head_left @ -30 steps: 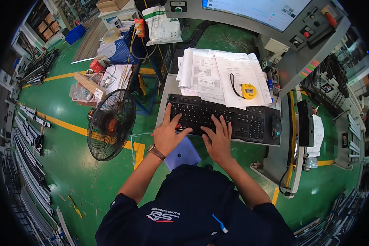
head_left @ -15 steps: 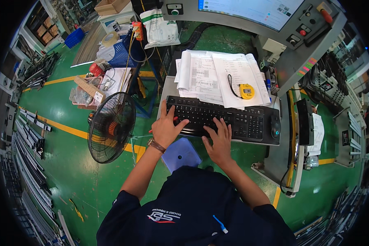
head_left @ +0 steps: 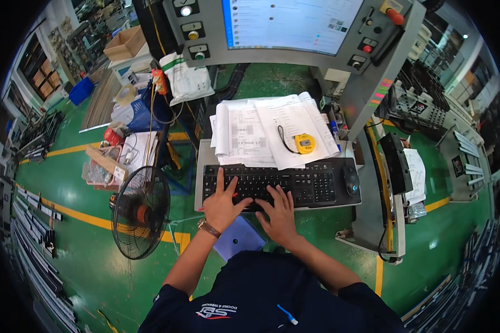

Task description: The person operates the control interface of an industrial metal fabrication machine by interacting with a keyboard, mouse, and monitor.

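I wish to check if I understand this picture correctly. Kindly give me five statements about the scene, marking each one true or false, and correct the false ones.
1. The left hand and the right hand are both at the keyboard. True.
2. The mouse is left of the keyboard. False: the mouse is to its right.
3. The yellow tape measure lies on the papers. True.
4. The wristband is on the person's right arm. False: the wristband is on the left one.
5. The screen is dark. False: the screen is lit.
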Motion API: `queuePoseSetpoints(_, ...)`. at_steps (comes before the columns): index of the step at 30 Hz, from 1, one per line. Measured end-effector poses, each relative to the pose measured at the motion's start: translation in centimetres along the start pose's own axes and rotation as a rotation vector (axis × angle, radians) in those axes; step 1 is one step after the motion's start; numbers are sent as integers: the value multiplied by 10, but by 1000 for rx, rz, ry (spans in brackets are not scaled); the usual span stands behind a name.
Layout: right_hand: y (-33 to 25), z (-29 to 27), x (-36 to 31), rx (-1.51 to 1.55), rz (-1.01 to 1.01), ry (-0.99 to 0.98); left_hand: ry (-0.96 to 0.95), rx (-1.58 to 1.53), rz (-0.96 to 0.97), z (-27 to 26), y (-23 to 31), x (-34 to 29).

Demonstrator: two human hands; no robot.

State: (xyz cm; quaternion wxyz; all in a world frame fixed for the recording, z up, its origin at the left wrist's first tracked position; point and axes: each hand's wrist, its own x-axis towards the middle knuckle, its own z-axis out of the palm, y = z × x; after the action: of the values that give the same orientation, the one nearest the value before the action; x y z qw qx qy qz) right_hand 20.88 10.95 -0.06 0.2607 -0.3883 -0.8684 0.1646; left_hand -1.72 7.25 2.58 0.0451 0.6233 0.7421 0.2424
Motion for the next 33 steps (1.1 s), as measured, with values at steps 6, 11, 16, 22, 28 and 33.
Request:
queuePoseSetpoints(6,-3,2,0,0,1,38,63,-51,-92,2,-6,-8)
queuePoseSetpoints(11,-5,5,-1,18,-28,45,91,-71,-135,0,-10,-20)
queuePoseSetpoints(16,-5,2,2,22,-40,49,96,-124,-258,-3,-16,-27)
queuePoseSetpoints(22,-4,2,-2,40,-12,42,149,-169,-379,-6,-18,-35)
queuePoseSetpoints(28,-2,1,-7,20,11,35,250,-184,-351,4,-27,-47)
queuePoseSetpoints(33,1,1,-4,13,19,41,244,-237,-385,11,-30,-52)
